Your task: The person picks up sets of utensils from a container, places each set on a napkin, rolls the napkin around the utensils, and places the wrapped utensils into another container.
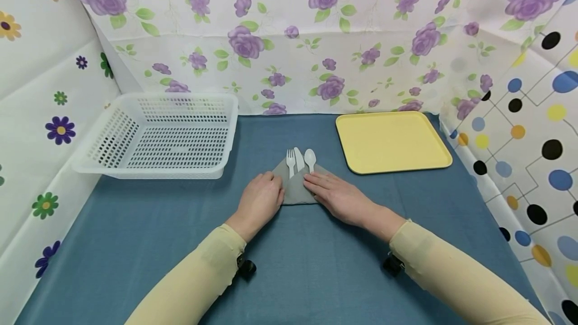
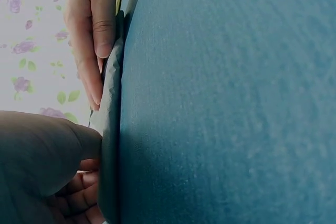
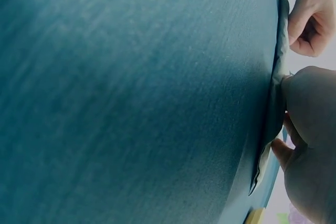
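A grey cloth napkin point(image 1: 298, 192), folded into a pocket, lies on the blue tablecloth. Out of its top stick a white fork point(image 1: 290, 160), a knife point(image 1: 299, 158) and a spoon point(image 1: 309, 157), side by side; their lower parts are hidden in the cloth. At the napkin's left side my left hand point(image 1: 259, 199) has its fingers curled in and pinches the cloth edge. Across the right fold my right hand point(image 1: 339, 198) lies with its fingers straight, pressing the cloth near the spoon. Both wrist views show the napkin point(image 2: 110, 103) edge-on, low against the table.
Back left stands a white perforated plastic basket point(image 1: 212, 170). A yellow tray point(image 1: 393, 142) lies at the back right. Flower-patterned sheets point(image 1: 289, 64) rise behind and at the left of the table, and a dotted sheet point(image 1: 533, 129) at the right.
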`<action>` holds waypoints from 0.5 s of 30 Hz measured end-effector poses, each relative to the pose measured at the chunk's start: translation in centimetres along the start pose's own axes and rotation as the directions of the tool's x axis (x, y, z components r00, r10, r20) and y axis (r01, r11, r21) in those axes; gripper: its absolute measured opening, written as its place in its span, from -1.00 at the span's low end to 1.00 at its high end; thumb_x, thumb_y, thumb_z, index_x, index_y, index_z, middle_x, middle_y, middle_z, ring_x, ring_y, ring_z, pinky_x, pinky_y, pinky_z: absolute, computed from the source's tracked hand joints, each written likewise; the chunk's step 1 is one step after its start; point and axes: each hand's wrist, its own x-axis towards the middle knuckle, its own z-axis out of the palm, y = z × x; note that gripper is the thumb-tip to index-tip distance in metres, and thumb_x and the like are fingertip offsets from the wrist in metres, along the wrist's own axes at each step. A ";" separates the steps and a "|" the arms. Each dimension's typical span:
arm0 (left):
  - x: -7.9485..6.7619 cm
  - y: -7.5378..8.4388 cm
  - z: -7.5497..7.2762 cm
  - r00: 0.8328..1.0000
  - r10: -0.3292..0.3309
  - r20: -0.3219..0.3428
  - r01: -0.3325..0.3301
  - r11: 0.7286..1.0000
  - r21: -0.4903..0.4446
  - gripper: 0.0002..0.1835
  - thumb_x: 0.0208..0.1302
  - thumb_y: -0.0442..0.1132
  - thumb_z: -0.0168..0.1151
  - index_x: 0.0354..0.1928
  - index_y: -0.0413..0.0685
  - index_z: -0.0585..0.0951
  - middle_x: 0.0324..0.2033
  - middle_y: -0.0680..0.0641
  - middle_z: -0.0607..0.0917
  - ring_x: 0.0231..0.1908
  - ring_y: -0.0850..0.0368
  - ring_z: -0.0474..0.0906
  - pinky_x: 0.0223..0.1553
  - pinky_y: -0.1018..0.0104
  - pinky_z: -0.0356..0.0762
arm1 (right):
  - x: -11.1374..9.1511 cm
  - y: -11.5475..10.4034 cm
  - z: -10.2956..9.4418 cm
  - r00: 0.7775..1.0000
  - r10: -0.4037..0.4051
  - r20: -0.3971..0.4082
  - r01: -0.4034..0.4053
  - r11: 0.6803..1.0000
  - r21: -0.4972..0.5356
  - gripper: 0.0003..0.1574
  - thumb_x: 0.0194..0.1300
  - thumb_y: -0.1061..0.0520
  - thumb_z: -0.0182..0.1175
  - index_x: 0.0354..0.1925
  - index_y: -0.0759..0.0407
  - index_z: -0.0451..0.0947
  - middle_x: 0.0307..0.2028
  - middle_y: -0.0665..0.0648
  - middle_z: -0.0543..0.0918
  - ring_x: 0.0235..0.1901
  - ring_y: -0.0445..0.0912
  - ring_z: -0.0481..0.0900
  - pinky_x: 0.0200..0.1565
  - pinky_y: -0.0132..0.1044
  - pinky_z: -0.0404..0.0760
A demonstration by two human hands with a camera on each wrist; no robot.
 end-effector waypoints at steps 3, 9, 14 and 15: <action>-0.1 -0.1 0.1 0.999 0.015 -0.033 -0.015 1.000 0.007 -0.83 0.46 -0.27 0.52 -0.23 -0.12 0.67 -0.26 -0.16 0.66 -0.32 -0.12 0.61 -0.25 -0.04 0.68 | 0.0 0.0 0.0 1.000 0.005 0.010 -0.005 1.000 0.006 -0.37 0.73 0.14 0.19 0.61 0.27 0.42 0.61 0.25 0.41 0.62 0.17 0.32 0.57 0.14 0.34; -0.1 0.5 -0.2 0.995 0.075 -0.071 -0.075 0.997 0.001 -0.78 0.42 -0.32 0.53 0.04 -0.16 0.76 -0.05 -0.18 0.68 -0.12 -0.15 0.63 -0.08 -0.07 0.66 | -0.1 -0.2 -0.1 1.000 0.017 0.023 -0.017 1.000 0.008 -0.36 0.74 0.14 0.18 0.63 0.25 0.40 0.63 0.23 0.39 0.64 0.14 0.29 0.59 0.12 0.31; -0.2 1.7 -0.6 0.989 0.137 -0.049 -0.139 0.989 -0.041 -0.76 0.50 -0.28 0.45 0.13 -0.15 0.78 0.06 -0.15 0.74 0.04 -0.13 0.67 0.11 -0.08 0.66 | -0.2 -0.1 0.0 1.000 0.016 0.013 -0.015 1.000 -0.007 -0.37 0.74 0.13 0.18 0.63 0.22 0.42 0.63 0.21 0.39 0.63 0.13 0.30 0.60 0.08 0.31; -0.3 2.0 -0.7 0.987 0.152 -0.045 -0.154 0.987 -0.051 -0.75 0.52 -0.27 0.44 0.14 -0.16 0.78 0.08 -0.15 0.75 0.06 -0.12 0.68 0.16 -0.07 0.65 | -0.3 -0.1 0.1 1.000 0.015 0.010 -0.015 1.000 -0.011 -0.37 0.74 0.13 0.18 0.62 0.23 0.42 0.62 0.21 0.40 0.63 0.13 0.30 0.60 0.08 0.31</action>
